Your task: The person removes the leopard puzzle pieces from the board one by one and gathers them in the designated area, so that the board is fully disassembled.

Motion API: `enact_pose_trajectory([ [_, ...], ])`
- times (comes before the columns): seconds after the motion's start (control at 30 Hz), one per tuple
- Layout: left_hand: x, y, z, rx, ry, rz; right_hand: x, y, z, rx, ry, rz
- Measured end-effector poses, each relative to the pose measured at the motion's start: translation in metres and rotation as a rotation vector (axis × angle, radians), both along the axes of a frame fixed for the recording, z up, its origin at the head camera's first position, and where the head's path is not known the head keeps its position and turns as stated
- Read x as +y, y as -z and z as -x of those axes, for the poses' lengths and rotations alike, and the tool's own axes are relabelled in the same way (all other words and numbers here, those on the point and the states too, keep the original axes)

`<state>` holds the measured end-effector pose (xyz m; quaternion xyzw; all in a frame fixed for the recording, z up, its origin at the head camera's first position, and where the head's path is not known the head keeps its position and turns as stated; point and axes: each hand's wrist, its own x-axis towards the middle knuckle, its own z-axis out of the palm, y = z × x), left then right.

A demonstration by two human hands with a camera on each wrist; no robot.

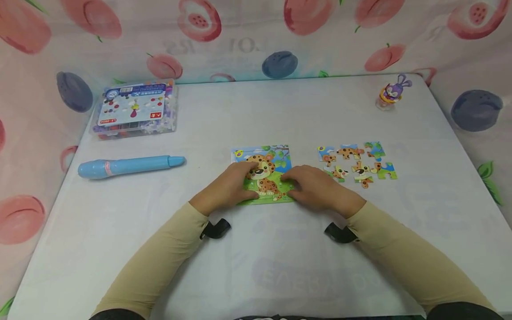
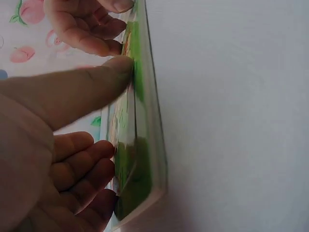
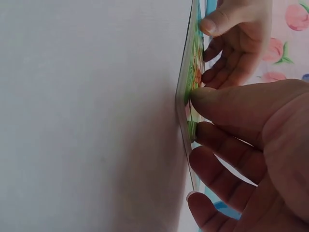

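A square puzzle board [image 1: 266, 184] with a cartoon spotted leopard cub on green and blue lies flat on the white table. My left hand [image 1: 226, 186] reaches over its left side, thumb and fingertips touching the picture. At the right edge, the thumb and fingers of my right hand [image 1: 316, 186] touch the board. Both wrist views show fingertips against the printed face, above the board's pale rim [image 2: 157, 121]. Several loose puzzle pieces [image 1: 352, 153] with parts of a similar leopard picture lie to the right of my right hand.
A blue pen-shaped tube [image 1: 132, 166] lies at the left. Behind it stands a clear plastic box [image 1: 136, 109] with a printed label and small coloured parts. A small purple rabbit-eared figure [image 1: 392, 93] stands at the back right. Fruit-patterned cloth [image 1: 240, 53] hangs behind the table.
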<state>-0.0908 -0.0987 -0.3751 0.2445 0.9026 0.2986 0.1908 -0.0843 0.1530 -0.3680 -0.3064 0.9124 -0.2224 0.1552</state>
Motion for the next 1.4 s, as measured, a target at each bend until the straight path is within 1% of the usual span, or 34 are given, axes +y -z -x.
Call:
enact_pose_trajectory([
  [0.23, 0.0, 0.001, -0.001, 0.021, -0.009, -0.033, 0.0, 0.002, -0.002, -0.002, -0.009, 0.02],
  [0.4, 0.001, 0.003, -0.002, 0.037, -0.01, -0.022, 0.001, 0.0, -0.004, -0.015, -0.001, 0.013],
  [0.5, 0.001, 0.002, -0.002, 0.038, -0.006, -0.01, 0.001, -0.001, -0.005, -0.02, -0.004, -0.001],
  [0.7, 0.001, 0.001, -0.001, 0.029, -0.006, 0.007, 0.0, 0.0, -0.006, -0.001, -0.009, -0.01],
  [0.93, 0.0, 0.003, 0.005, 0.022, -0.014, 0.018, -0.003, 0.002, 0.0, 0.008, 0.013, 0.001],
  [1.1, 0.0, 0.003, 0.013, 0.018, -0.031, 0.026, -0.006, 0.003, 0.008, -0.014, 0.033, -0.011],
  [1.2, 0.001, 0.003, 0.016, 0.018, -0.042, 0.024, -0.007, 0.002, 0.012, -0.037, 0.043, -0.014],
  [1.27, 0.001, 0.004, 0.017, 0.02, -0.045, 0.023, -0.007, 0.002, 0.014, -0.055, 0.049, -0.002],
  [1.4, 0.002, 0.003, 0.017, 0.022, -0.045, 0.033, -0.007, 0.004, 0.017, -0.06, 0.049, 0.046],
])
